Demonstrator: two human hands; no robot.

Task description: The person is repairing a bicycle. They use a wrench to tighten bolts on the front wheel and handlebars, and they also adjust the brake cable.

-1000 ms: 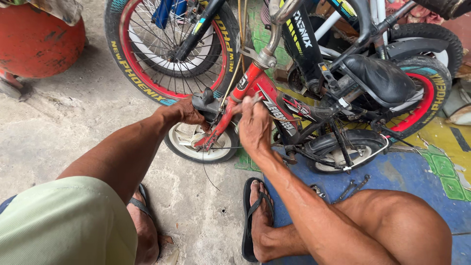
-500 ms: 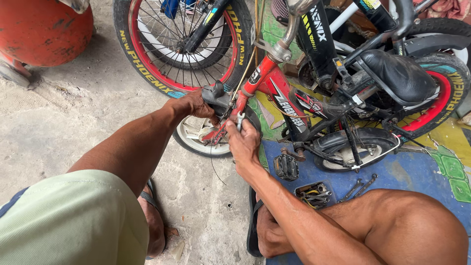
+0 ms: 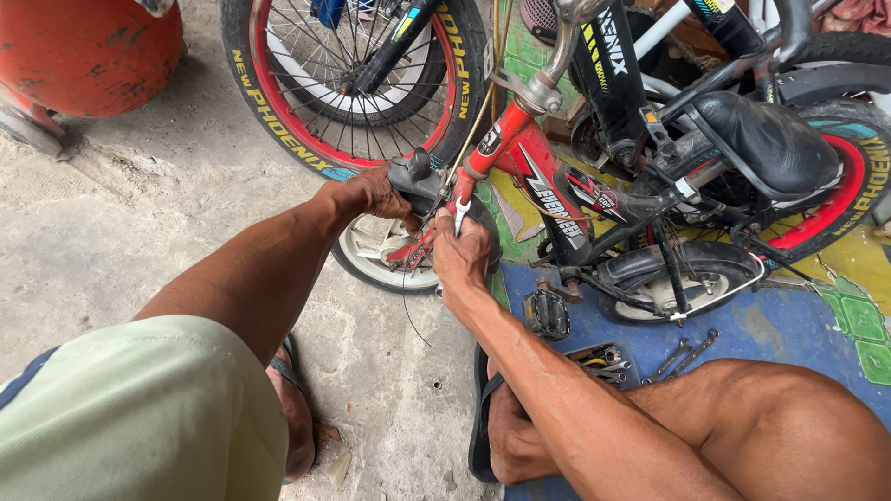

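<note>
Our right hand has slid down and now pinches a small silver wrench at the red bicycle fork, while our left hand grips the grey brake part. We count two yellow-lettered tyres, two sandals, two loose spanners on the blue mat.

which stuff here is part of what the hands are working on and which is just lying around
In hand:
left hand on the grey brake part
right hand with a small silver wrench
red bicycle frame

Lying about:
steel spanners on the blue mat
black pedal
orange round tank
</note>
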